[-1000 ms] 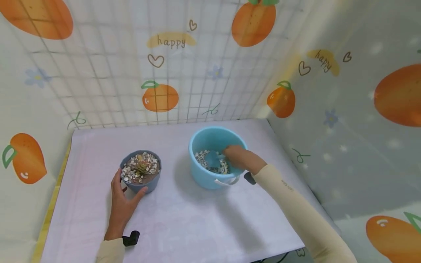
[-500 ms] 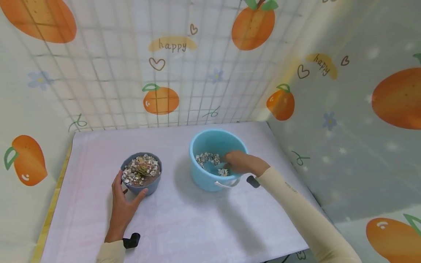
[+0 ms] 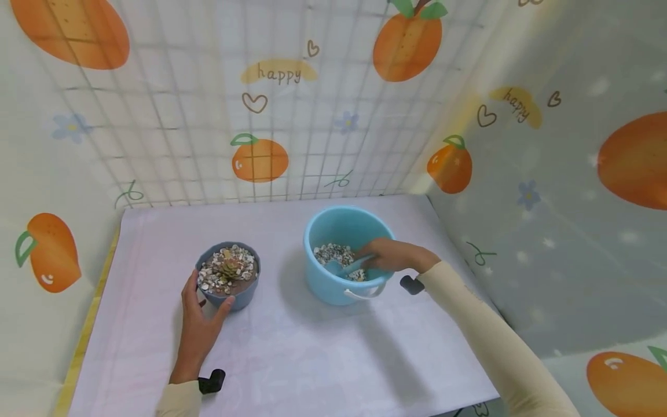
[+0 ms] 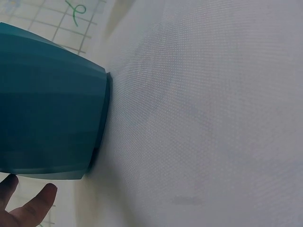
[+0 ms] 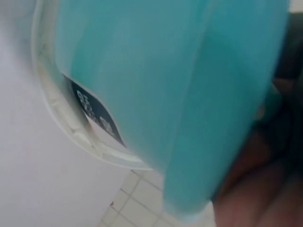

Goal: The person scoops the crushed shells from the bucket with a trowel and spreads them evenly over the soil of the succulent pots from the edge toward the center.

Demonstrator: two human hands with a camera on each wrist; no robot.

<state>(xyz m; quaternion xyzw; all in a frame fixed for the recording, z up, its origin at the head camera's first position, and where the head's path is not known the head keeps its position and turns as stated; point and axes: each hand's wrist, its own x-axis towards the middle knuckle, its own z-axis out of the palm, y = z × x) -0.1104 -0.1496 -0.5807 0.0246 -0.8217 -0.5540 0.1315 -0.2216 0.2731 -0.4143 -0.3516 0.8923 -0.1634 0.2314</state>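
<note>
A grey-blue flowerpot stands on the left of the table, holding a small succulent among white pebbles. My left hand grips its near left side, thumb at the front and fingers along the left rim. In the left wrist view, two fingertips show beside the pot wall. To the right stands a light-blue bucket with mixed pebbles inside. My right hand reaches over its rim and holds the handle of a small blue scoop, its blade at the pebbles.
A white bucket handle hangs at the bucket's near side. The pale cloth-covered table has a yellow strip along its left edge. Fruit-printed sheets rise behind and at both sides.
The scoop's blade has dipped among the pebbles and now shows more of its handle, tilted toward the right hand. The right hand has shifted slightly. The left hand stays on the flowerpot.
</note>
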